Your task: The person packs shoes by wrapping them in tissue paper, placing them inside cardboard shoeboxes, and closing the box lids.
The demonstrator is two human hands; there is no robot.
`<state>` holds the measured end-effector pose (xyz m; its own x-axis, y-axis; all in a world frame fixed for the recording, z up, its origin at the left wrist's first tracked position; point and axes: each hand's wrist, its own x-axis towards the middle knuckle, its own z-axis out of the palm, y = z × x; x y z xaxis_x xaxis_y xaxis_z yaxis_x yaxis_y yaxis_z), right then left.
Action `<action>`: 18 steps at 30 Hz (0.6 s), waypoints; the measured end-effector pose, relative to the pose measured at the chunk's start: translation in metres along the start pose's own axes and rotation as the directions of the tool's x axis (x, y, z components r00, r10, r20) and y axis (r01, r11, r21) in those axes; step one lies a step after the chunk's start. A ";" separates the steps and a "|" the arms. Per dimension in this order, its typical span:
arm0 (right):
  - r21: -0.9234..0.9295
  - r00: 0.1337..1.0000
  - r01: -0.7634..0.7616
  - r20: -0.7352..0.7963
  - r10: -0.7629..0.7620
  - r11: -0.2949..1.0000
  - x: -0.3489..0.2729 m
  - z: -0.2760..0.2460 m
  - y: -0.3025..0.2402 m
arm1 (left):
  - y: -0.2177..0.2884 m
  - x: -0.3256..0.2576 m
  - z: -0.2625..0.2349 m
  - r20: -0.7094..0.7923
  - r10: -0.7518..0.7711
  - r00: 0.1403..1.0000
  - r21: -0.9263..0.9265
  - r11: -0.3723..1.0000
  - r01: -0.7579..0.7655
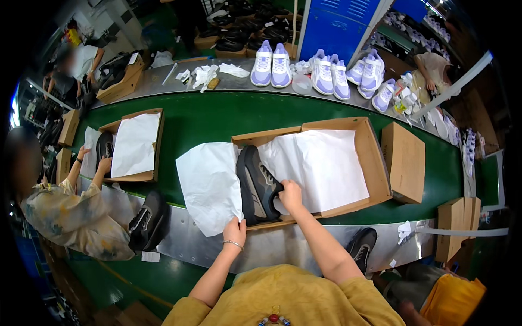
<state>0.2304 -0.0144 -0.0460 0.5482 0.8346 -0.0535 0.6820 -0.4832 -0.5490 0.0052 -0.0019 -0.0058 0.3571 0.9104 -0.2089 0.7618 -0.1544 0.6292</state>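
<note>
A dark grey and black sneaker (254,185) lies on its side at the left end of an open cardboard shoebox (375,157). White tissue paper (321,168) lines the box, and a loose flap of paper (209,185) spreads out over its left edge. My left hand (235,232) is closed on the lower corner of that flap, close to the sole end. With closed fingers, my right hand (291,195) grips the sneaker at its collar; the fingertips are partly hidden.
Right of the box stands a closed carton (403,163) on the green belt (206,117). Single dark shoes (363,244) rest on the metal ledge (185,233). A co-worker's hands (103,165) handle another shoebox at left. White and lilac sneakers (272,68) line the far shelf.
</note>
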 end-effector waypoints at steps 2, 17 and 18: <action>0.074 0.987 -0.045 0.156 0.033 0.996 0.021 -0.001 0.010 | 0.002 0.011 0.009 -0.049 0.038 0.998 0.006 0.999 -0.038; 0.562 0.915 -0.100 0.376 -0.146 0.821 0.027 -0.016 0.040 | 0.004 0.012 0.007 -0.045 0.015 0.999 -0.052 0.998 -0.017; 0.561 0.920 -0.089 0.363 -0.148 0.823 0.026 -0.016 0.039 | 0.004 0.012 0.008 -0.044 0.013 0.999 -0.052 0.999 -0.016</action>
<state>0.2787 -0.0160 -0.0554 0.2275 0.9354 -0.2706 0.2414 -0.3234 -0.9149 0.0169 0.0057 -0.0115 0.3432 0.9242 -0.1676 0.7268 -0.1483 0.6707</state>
